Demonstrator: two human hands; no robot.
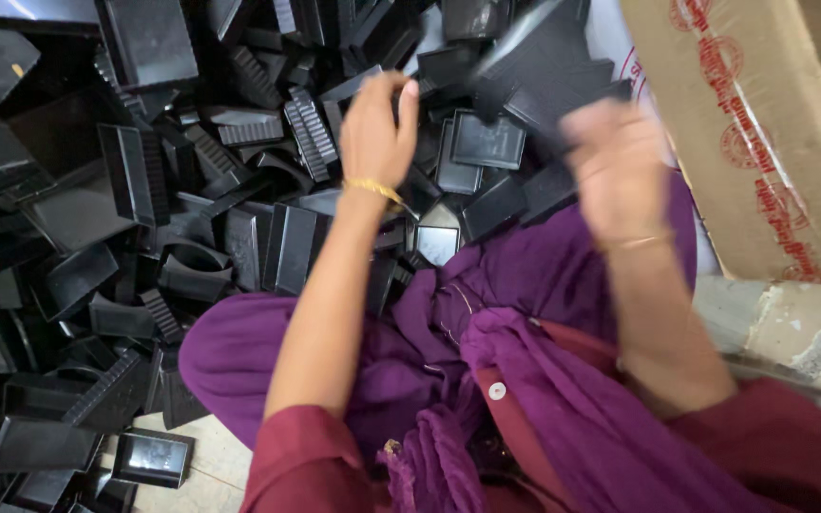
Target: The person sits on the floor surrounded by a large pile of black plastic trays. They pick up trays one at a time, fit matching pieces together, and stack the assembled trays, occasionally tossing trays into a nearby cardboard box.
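- Black plastic piece [534,57]: flat, ribbed, badly blurred; sits at about 11 o'clock from the right hand, touching its fingertips, above the heap.
- Right hand [620,166]: raised, blurred; fingers curled toward the black plastic piece; whether they grip it cannot be told. Thin bangle [634,242] on the wrist.
- Left hand [377,128]: stretched out over the heap, back of the hand up, fingers bent downward at 12 o'clock, fingertips among the pieces; whether anything is grasped cannot be told. Gold bracelet [372,188] on the wrist.
- Square tray [488,141]: small, black, shallow with a raised rim; lies between the two hands, at 3 o'clock from the left hand.
- Heap of black plastic parts [125,190]: ribbed blocks, open boxes and shallow trays jumbled together; fills the view from 9 to 12 o'clock.
- Purple cloth [410,351]: covers the person's lap and knee at 6 o'clock, its edge meeting the heap.
- Maroon sleeve [301,456]: on the left arm, at 7 o'clock.
- Cardboard box [762,123]: brown, with red printing; stands at 2 o'clock, just beside the right hand.
- Concrete ledge [800,332]: grey, chipped; below the cardboard box at 4 o'clock.
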